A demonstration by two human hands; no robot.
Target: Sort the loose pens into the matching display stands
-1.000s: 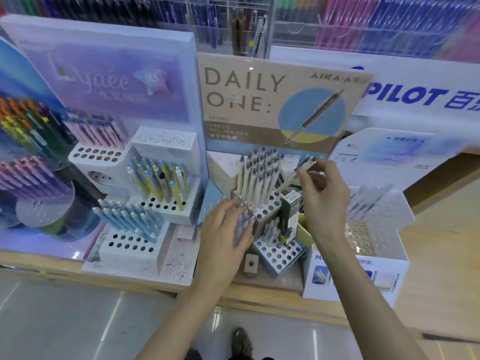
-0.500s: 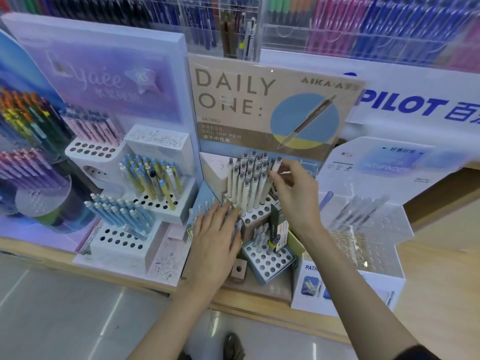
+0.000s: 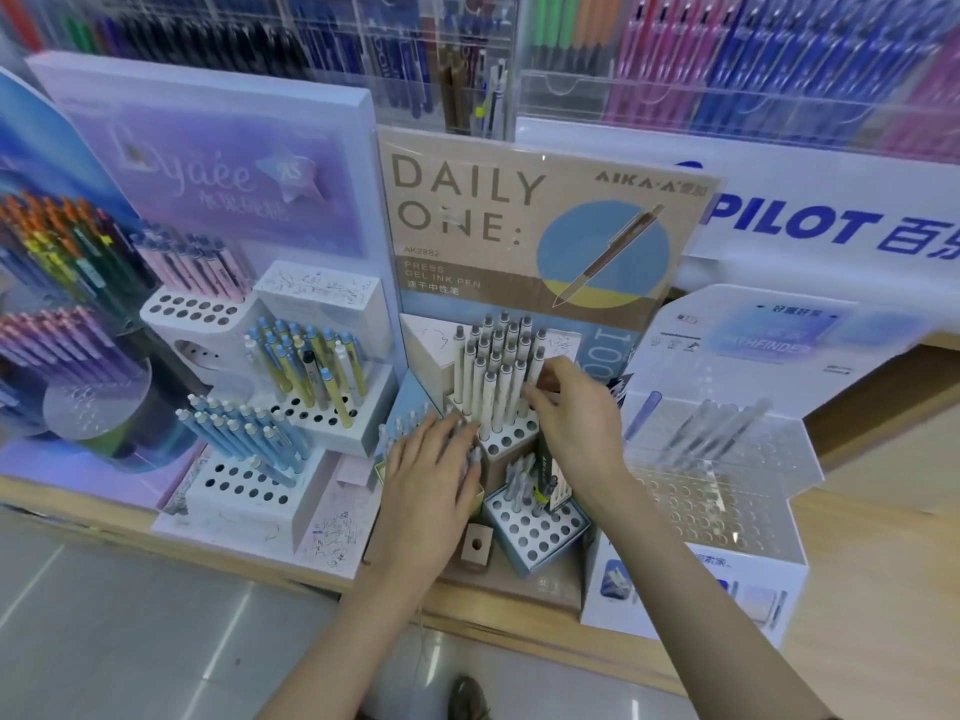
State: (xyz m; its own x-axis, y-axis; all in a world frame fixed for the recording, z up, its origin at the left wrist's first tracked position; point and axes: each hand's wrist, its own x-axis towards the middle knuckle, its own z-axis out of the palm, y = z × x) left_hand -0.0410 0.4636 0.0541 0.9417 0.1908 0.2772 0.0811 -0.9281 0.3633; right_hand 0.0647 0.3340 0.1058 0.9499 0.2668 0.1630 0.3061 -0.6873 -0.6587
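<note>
Having come down, the right hand (image 3: 571, 423) pinches a cream plastic pen (image 3: 535, 358) into its tan cardboard stand (image 3: 506, 462); the left hand (image 3: 431, 480) lies flat.

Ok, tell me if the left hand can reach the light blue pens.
Probably yes: the left hand lies open just right of the light blue pens, with nothing tall between them.

A: Lighting?
B: Bright, even, from overhead; shadows faint. White streaks reflect off the floor tiles (image 3: 156, 641) at 7 o'clock. Glints on the clear acrylic stand (image 3: 717, 491) at 4 o'clock.
A: Sharpness?
B: Centre fair. Hanging pens (image 3: 727, 54) at 12 o'clock smeared. Straight edges bow toward the borders: wide-angle lens.
</note>
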